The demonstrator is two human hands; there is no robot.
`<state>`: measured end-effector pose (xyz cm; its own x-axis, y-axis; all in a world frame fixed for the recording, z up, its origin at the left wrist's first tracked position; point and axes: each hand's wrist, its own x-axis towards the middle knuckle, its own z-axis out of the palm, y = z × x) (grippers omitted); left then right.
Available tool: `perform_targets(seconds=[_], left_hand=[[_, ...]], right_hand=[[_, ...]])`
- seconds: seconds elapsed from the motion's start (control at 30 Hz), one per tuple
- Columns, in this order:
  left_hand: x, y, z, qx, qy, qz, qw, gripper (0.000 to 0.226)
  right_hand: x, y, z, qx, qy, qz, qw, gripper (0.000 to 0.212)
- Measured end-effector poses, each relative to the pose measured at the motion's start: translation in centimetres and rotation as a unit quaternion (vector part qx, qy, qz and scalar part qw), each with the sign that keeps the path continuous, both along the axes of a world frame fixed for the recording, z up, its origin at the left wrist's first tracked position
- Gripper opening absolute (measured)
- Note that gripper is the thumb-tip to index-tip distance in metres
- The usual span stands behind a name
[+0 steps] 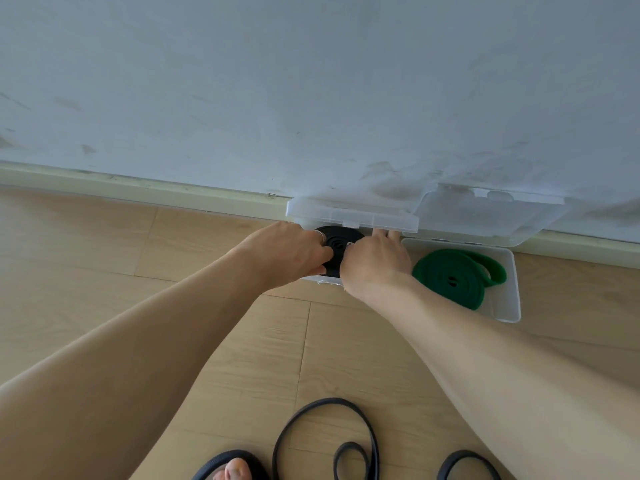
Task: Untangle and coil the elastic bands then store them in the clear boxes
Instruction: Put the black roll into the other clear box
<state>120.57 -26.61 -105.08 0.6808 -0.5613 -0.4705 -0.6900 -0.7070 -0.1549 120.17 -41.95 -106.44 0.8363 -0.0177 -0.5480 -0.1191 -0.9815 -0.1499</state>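
A coiled black elastic band (341,240) sits in the left clear box (320,279) by the wall, under its raised lid (351,213). My left hand (289,251) grips the coil's left side with curled fingers. My right hand (375,259) holds its right side, with fingertips reaching the box's back wall. A coiled green band (450,275) lies in the right clear box (509,306), whose lid (485,213) leans open against the wall. A loose black band (325,434) lies uncoiled on the floor near my feet.
The boxes stand side by side on a light wooden floor (104,258) against a pale skirting board (138,188) and a scuffed white wall. My foot in a black sandal (235,465) is at the bottom edge; another sandal (464,462) is to the right.
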Motion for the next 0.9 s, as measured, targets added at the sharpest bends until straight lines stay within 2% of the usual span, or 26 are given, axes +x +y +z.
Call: perform_targets(seconds=[0.53, 0.77, 0.9], left_hand=[[0.1, -1.0, -0.7, 0.014, 0.001, -0.015, 1.000, 0.028], [1.5, -1.8, 0.3, 0.030, 0.062, 0.064, 0.996, 0.022], [2.2, -1.3, 0.3, -0.036, 0.141, 0.144, 0.979, 0.023]], right_hand=[[1.1, -0.3, 0.4, 0.002, 0.035, 0.020, 0.999, 0.045], [1.3, -0.3, 0.6, -0.004, 0.046, 0.042, 0.998, 0.042], [1.3, -0.1, 0.2, -0.007, 0.024, 0.033, 0.999, 0.046]])
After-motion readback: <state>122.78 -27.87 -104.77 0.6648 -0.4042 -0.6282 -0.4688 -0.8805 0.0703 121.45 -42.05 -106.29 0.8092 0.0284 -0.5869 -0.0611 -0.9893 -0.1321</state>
